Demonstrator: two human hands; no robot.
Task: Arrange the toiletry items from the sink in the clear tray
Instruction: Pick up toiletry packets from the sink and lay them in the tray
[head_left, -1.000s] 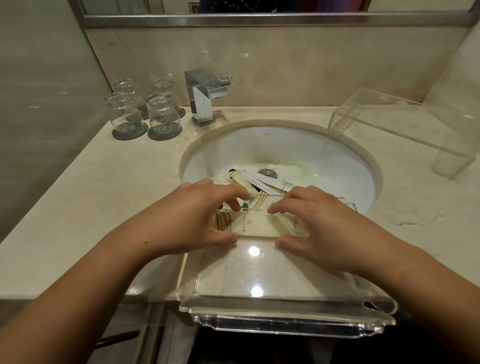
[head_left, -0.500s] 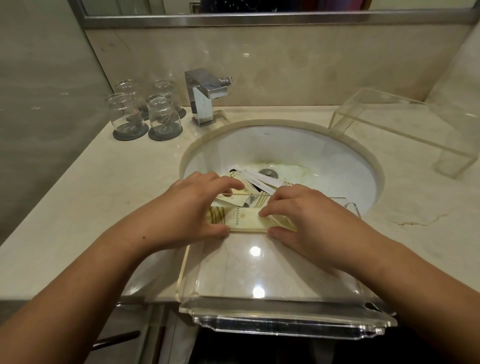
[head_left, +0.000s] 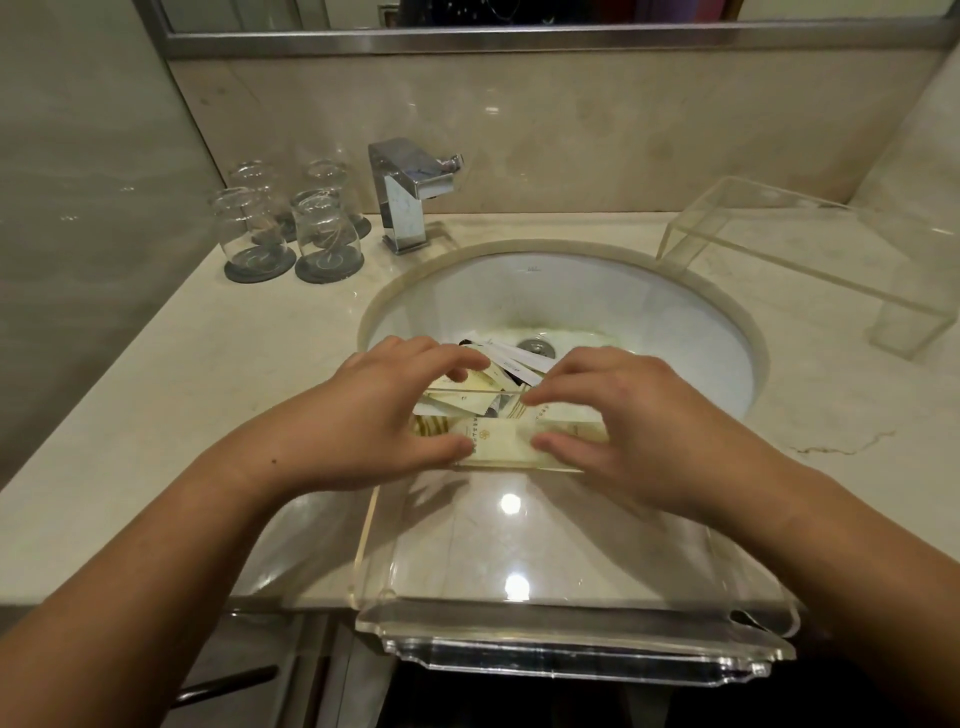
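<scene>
A clear acrylic tray (head_left: 571, 639) rests on the front of the counter, its far end over the white sink (head_left: 597, 291). A cream toiletry box (head_left: 498, 444) lies at the tray's far end. My left hand (head_left: 384, 410) pinches its left end and my right hand (head_left: 628, 421) pinches its right end, thumbs on the near side. Several more cream and white toiletry packets (head_left: 498, 371) lie in the sink bowl behind my fingers, partly hidden.
A chrome faucet (head_left: 408, 192) stands behind the sink. Several upturned glasses (head_left: 291, 223) on dark coasters sit at the back left. A clear acrylic riser (head_left: 810, 260) stands on the counter at the right. A mirror runs along the top.
Both hands, still on the cream box, have shifted it slightly at the tray's far end; my right hand has slid a little to the right along the box.
</scene>
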